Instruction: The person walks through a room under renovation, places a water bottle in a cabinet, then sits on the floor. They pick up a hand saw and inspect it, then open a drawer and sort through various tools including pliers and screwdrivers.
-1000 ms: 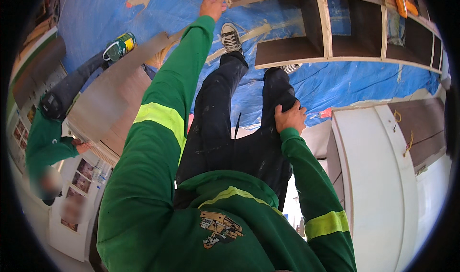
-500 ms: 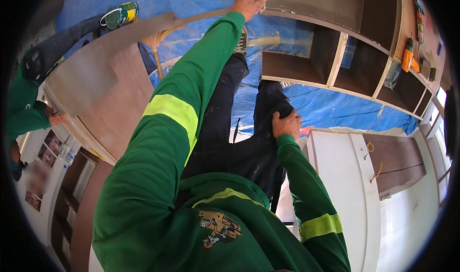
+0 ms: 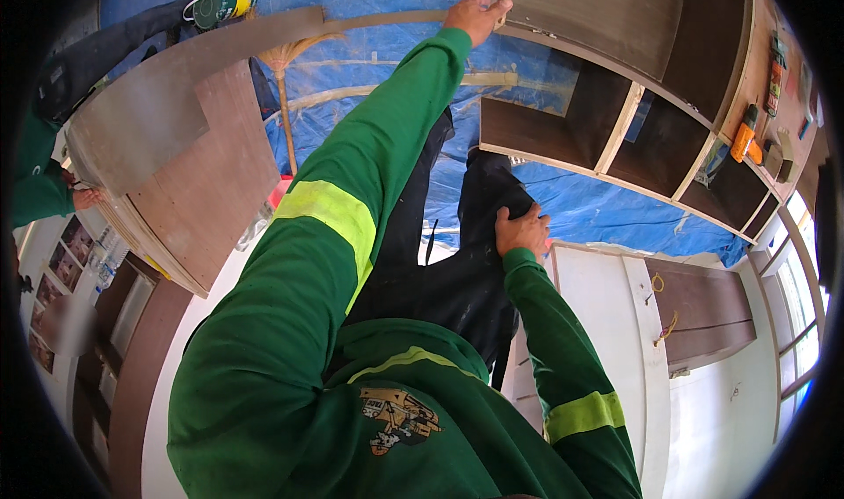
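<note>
While the left hand (image 3: 477, 19) is grasping the cabinet (image 3: 607, 77) at its left corner, the right hand (image 3: 522, 232) is resting unclenched on the thigh (image 3: 483, 187); cabinet dividers (image 3: 621, 128) are standing fitted, compartments (image 3: 658, 152) showing open.

The left arm (image 3: 352, 191) stretches forward, left hand (image 3: 477, 19) bent, its grip hard to judge. The right hand (image 3: 522, 233) lies spread on the thigh (image 3: 485, 202).

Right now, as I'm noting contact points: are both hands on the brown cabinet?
No, only the left hand is at the brown cabinet; the right hand rests on the dark trousers.
</note>
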A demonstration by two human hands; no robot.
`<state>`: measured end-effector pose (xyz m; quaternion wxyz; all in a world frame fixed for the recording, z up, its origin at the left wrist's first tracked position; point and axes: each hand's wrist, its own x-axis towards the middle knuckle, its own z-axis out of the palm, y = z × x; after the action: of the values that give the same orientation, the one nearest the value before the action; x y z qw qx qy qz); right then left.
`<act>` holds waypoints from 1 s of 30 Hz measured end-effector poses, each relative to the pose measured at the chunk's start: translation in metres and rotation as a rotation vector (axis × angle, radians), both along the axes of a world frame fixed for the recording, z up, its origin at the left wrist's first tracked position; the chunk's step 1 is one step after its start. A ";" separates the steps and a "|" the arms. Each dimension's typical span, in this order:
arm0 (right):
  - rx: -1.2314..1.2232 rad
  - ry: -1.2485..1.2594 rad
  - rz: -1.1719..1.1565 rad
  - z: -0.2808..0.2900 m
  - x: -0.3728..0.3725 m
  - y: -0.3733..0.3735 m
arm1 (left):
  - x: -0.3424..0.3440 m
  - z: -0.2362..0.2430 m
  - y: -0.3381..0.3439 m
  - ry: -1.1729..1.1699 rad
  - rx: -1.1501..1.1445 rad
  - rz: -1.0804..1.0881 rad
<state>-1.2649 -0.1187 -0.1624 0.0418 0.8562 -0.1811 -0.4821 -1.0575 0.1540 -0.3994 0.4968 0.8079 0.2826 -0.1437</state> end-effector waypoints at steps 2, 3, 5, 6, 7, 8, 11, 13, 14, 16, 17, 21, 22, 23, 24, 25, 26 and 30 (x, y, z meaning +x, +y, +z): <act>0.001 0.001 -0.002 0.000 -0.001 -0.002 | 0.000 0.009 -0.007 0.009 0.019 0.038; 0.003 0.004 -0.002 0.000 0.000 -0.003 | -0.003 0.014 -0.011 -0.024 0.069 0.040; 0.002 0.007 -0.018 0.000 0.001 -0.002 | -0.009 0.034 -0.020 -0.091 0.170 0.029; 0.001 0.006 -0.021 0.001 0.001 -0.001 | -0.020 0.042 -0.024 0.038 0.160 -0.125; 0.006 0.007 -0.013 0.004 0.002 -0.001 | -0.041 0.040 -0.027 0.171 0.155 -0.268; 0.013 -0.003 -0.016 0.004 0.000 -0.002 | -0.073 0.037 -0.026 0.275 0.061 -0.469; 0.026 -0.033 -0.088 -0.002 -0.007 -0.012 | -0.156 0.051 -0.003 0.655 -0.296 -0.944; 0.065 -0.039 -0.182 0.004 -0.013 -0.017 | -0.253 0.039 0.028 0.228 -0.335 -0.530; 0.112 -0.123 -0.196 -0.013 -0.030 -0.035 | -0.256 0.066 0.035 0.314 -0.424 -0.182; 0.225 -0.270 -0.204 -0.037 -0.062 -0.074 | -0.278 0.096 0.081 0.432 -0.645 0.313; 0.264 -0.203 -0.261 -0.021 -0.060 -0.079 | -0.302 0.094 0.116 0.470 -0.784 0.442; 0.334 -0.016 -0.312 0.022 -0.063 -0.115 | -0.324 0.157 0.168 0.491 -0.466 0.592; 0.343 0.007 -0.305 0.022 -0.073 -0.139 | -0.333 0.169 0.172 0.505 -0.426 0.628; 0.353 0.029 -0.300 0.030 -0.071 -0.153 | -0.344 0.174 0.176 0.497 -0.454 0.650; 0.384 0.052 -0.445 0.055 -0.065 -0.139 | -0.351 0.171 0.184 0.484 -0.468 0.648; 0.410 0.080 -0.588 0.082 -0.059 -0.122 | -0.356 0.168 0.187 0.475 -0.486 0.649; 0.386 0.100 -0.577 0.094 -0.057 -0.122 | -0.362 0.169 0.183 0.468 -0.506 0.663; 0.440 0.108 -0.333 0.105 -0.041 -0.153 | -0.386 0.170 0.141 0.474 -0.635 0.736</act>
<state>-1.3057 -0.2717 -0.0578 -0.2154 0.7761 -0.2080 -0.5550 -1.4431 0.2953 -0.2292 0.6567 0.4113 0.5937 -0.2167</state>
